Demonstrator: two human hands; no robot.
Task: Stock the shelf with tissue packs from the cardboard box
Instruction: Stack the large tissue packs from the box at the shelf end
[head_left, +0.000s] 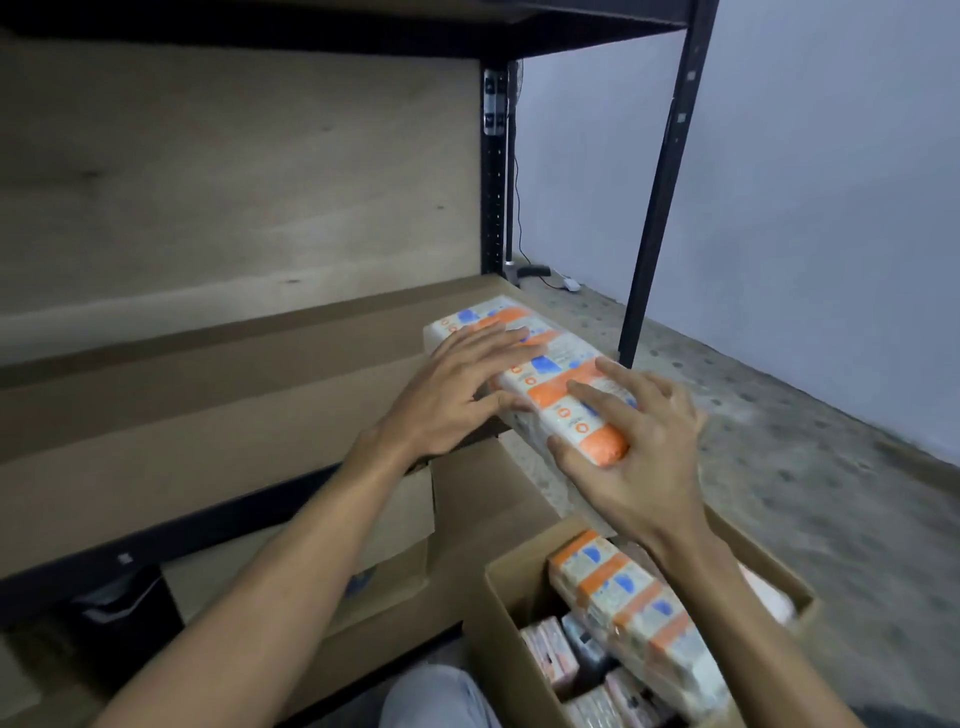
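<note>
A long white, orange and blue tissue pack (540, 364) lies on the right end of the brown shelf board (208, 405), with its near end jutting past the front edge. My left hand (457, 389) lies flat on its left side, fingers spread. My right hand (639, 441) cups its near orange end, thumb below and fingers on top. The open cardboard box (498, 603) stands at the lower right. In it lies another orange and white pack (634, 613) on top of several pink and grey packs (571, 660).
Black metal uprights (660, 197) frame the shelf's right side, and a dark shelf (363, 26) runs overhead. A plywood back panel (234, 182) closes the rear. Cardboard boxes (389, 561) sit under the shelf. To the right lie speckled floor (779, 441), a wall and a cable with a plug (569, 284).
</note>
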